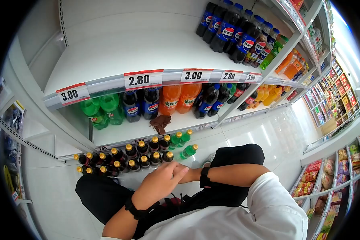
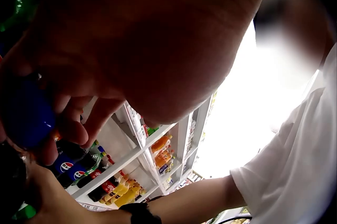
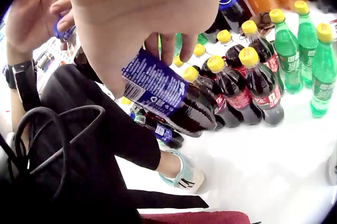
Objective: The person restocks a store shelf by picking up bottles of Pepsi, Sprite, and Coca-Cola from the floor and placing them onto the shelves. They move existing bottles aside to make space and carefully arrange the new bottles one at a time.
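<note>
A dark cola bottle (image 3: 158,87) with a blue label lies tilted in my right hand (image 3: 147,8), whose fingers wrap its body. The fingers of my left hand (image 3: 34,19) curl about its blue cap (image 2: 26,113). In the head view my left hand (image 1: 160,182) covers part of my right hand (image 1: 188,175), and the bottle is hidden beneath them. Close by on the floor stand several yellow-capped dark cola bottles (image 1: 133,164) in rows. Beside these are green bottles (image 1: 189,151) with yellow caps.
Behind the floor bottles, the low shelf (image 1: 112,136) bears green, cola and orange bottles (image 1: 190,96) and a crumpled brown cloth (image 1: 160,124). Cola bottles (image 1: 226,32) fill the right end of the shelf above. Another blue-labelled bottle (image 3: 163,132) lies near my shoe (image 3: 184,174).
</note>
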### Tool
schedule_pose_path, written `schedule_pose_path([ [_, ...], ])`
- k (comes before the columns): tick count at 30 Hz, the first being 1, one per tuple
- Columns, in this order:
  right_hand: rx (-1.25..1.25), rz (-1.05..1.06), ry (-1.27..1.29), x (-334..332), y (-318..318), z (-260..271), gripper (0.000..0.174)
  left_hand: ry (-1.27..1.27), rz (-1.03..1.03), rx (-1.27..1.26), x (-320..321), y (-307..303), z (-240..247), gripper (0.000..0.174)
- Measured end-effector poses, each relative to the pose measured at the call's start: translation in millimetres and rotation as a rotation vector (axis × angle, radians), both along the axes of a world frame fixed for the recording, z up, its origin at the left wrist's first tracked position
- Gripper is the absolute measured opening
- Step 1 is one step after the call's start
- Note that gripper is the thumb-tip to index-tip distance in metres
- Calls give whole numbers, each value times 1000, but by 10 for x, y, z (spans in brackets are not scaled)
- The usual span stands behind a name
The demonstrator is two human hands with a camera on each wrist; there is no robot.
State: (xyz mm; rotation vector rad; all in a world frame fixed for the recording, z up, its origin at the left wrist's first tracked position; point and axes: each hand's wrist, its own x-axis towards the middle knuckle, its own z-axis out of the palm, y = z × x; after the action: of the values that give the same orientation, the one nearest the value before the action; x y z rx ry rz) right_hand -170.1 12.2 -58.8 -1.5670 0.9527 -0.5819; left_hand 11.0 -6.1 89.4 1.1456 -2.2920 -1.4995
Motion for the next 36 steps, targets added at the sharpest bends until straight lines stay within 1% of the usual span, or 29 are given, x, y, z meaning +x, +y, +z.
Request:
schedule_pose_path([
  [2,-129,158,104,-56,-50,61,42,5,-66,36,23,8,60,51],
  [3,-129,158,103,-65,-53,127,42,4,-66,37,35,13,35,51],
  [5,-593,-26,95,-54,-21,370,47,224,-21,-188,75,29,-55,51],
  [6,-303,-52,110,-66,38,623,53,256,19,-306,87,2,23,57],
  [8,-323,-121,222,-196,-1,809,55,353,269,-268,103,-70,112,55],
  [10,-191,-221,263,-301,-62,1221,55,343,289,-425,167,-217,24,51],
  [11,-162,-285,177,-375,-110,1290,53,403,319,-273,166,-247,-18,48],
  [12,-136,-356,88,-430,-145,1376,51,451,324,-223,145,-281,-98,47],
  [14,91,-507,-21,-425,-188,1826,46,529,348,-18,86,-236,-69,48],
  [16,-40,-541,-217,-502,-279,1916,42,541,331,-27,41,-226,-118,49],
  [17,-27,-591,-307,-499,-290,1984,38,577,293,34,24,-221,-96,49],
  [18,38,-595,-350,-500,-299,2066,36,613,254,94,6,-215,-77,49],
  [19,52,-605,-393,-461,-316,2143,34,758,239,206,-41,-218,-153,48],
  [20,66,-614,-436,-425,-335,2193,32,758,238,205,-64,-199,-141,48],
  [22,77,-595,-433,-425,-377,2222,34,955,324,336,-98,-159,-62,49],
  [23,88,-578,-429,-421,-391,2227,35,1002,345,321,-101,-165,-75,53],
  [24,88,-574,-431,-389,-402,2226,35,1001,348,318,-104,-165,-89,53],
  [26,64,-587,-517,-290,-421,2217,42,1041,456,130,-115,-162,-103,57],
  [27,91,-567,-449,-271,-426,2223,45,1046,535,92,-124,-163,-84,60],
  [28,91,-565,-450,-216,-418,2236,45,1045,537,89,-93,-184,-109,60],
  [30,243,-636,-427,-74,-360,2256,45,705,574,-612,-5,-243,-146,63],
  [31,338,-623,-460,-43,-331,2250,44,636,588,-807,24,-238,-59,63],
  [32,336,-621,-462,-38,-329,2238,44,608,605,-920,29,-237,-43,60],
  [34,661,-520,-664,-50,-323,2193,45,594,500,-1110,45,-258,-47,57],
  [35,714,-516,-662,-42,-341,2175,44,612,422,-1170,29,-281,-98,54],
  [36,716,-519,-660,-42,-347,2126,44,548,370,-1230,10,-245,-80,46],
])
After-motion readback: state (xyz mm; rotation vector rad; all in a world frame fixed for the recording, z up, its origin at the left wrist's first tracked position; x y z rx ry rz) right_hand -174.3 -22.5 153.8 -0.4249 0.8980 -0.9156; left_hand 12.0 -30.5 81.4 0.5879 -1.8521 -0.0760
